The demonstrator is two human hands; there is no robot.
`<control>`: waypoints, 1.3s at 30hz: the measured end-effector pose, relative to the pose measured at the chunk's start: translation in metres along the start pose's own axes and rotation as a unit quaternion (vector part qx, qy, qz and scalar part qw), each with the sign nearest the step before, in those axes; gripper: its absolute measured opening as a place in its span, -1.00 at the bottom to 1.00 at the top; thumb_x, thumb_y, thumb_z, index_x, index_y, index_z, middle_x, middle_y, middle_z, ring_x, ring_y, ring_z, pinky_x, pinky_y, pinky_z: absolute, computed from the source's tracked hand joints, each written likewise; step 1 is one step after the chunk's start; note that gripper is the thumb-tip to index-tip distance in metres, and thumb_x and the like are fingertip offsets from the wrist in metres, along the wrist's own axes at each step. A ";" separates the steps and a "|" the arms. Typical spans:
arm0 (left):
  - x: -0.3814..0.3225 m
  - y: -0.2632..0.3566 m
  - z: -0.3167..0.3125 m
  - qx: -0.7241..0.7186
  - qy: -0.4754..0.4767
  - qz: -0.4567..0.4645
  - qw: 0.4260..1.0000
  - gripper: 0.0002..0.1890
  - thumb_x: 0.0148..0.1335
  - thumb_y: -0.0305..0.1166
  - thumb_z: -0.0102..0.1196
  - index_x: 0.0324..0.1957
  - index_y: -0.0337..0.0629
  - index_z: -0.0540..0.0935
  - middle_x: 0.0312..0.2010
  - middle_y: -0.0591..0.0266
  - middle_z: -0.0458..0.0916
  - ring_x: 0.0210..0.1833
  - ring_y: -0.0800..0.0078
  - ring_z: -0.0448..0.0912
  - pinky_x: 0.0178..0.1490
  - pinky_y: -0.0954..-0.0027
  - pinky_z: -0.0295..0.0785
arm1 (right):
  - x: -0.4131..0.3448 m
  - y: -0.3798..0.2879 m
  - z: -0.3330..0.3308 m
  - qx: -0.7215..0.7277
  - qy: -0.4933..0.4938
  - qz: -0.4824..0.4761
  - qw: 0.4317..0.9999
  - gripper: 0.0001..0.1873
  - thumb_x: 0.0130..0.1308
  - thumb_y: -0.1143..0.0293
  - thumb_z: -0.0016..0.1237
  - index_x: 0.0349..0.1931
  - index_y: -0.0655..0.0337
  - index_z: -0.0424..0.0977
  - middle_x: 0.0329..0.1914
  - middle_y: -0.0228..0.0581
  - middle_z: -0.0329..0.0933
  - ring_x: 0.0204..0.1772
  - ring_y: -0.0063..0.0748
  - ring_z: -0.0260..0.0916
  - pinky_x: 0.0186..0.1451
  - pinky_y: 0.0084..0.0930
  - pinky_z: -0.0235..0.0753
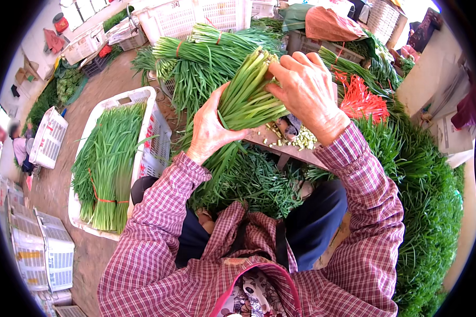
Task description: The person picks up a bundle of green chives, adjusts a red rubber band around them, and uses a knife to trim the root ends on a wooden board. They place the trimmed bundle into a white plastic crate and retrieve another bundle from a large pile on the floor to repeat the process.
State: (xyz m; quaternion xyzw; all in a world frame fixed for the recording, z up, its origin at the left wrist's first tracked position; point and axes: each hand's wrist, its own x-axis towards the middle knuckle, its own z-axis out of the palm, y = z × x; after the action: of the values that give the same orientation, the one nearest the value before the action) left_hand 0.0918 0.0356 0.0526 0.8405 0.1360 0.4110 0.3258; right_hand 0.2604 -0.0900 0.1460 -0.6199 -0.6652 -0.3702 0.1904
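Note:
My left hand (214, 126) is closed around a bunch of green garlic chives (248, 91), its pale cut ends pointing up and away from me. My right hand (303, 89) is at the upper right side of the bunch, fingers bent by the stem ends; whether it pinches a stem is hidden. Below it, short cut stem pieces (304, 138) lie on a low wooden board (269, 147), beside a dark object partly covered by my hand. A bundle of red ties (363, 99) lies on greens to the right. Tied chive bunches (206, 51) are piled beyond my left hand.
At my left stands a white plastic crate (144, 119) holding tied chives. Loose leaves (258, 182) cover the floor between my knees. A long heap of chives (428, 214) runs along my right. More crates (57, 253) stand far left, where another person (20, 146) is beside a crate.

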 end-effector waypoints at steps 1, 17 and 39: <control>0.000 0.000 0.000 0.008 0.002 0.002 1.000 -0.03 -0.33 -0.41 0.46 0.25 -0.27 0.30 0.01 0.09 0.57 0.05 0.37 0.56 0.19 0.33 0.41 | -0.001 0.001 0.000 0.015 -0.012 0.007 1.000 -0.81 0.01 0.28 0.17 -0.45 0.13 0.47 -0.41 -0.32 0.47 -0.16 -0.25 0.44 -0.03 -0.27 0.34; -0.001 -0.005 -0.002 0.069 0.020 0.027 0.997 -0.04 -0.36 -0.39 0.46 0.24 -0.22 0.33 0.00 0.07 0.56 0.06 0.25 0.56 0.17 0.26 0.43 | 0.002 0.018 0.025 0.123 0.008 -0.100 0.987 -0.85 0.02 0.37 0.11 -0.45 0.22 0.46 -0.39 -0.29 0.39 -0.22 -0.22 0.37 -0.11 -0.31 0.41; -0.001 -0.007 0.000 0.088 0.026 -0.002 0.996 -0.09 -0.32 -0.39 0.43 0.22 -0.23 0.34 -0.02 0.06 0.57 0.04 0.22 0.58 0.14 0.25 0.45 | -0.002 -0.006 0.025 0.096 0.037 0.028 0.994 -0.78 -0.02 0.23 0.19 -0.56 0.17 0.50 -0.49 -0.31 0.46 -0.27 -0.25 0.45 -0.11 -0.35 0.37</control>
State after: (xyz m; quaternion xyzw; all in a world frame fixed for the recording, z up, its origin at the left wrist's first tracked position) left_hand 0.0910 0.0409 0.0473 0.8546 0.1818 0.4187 0.2476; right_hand 0.2607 -0.0729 0.1262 -0.6034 -0.6721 -0.3220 0.2836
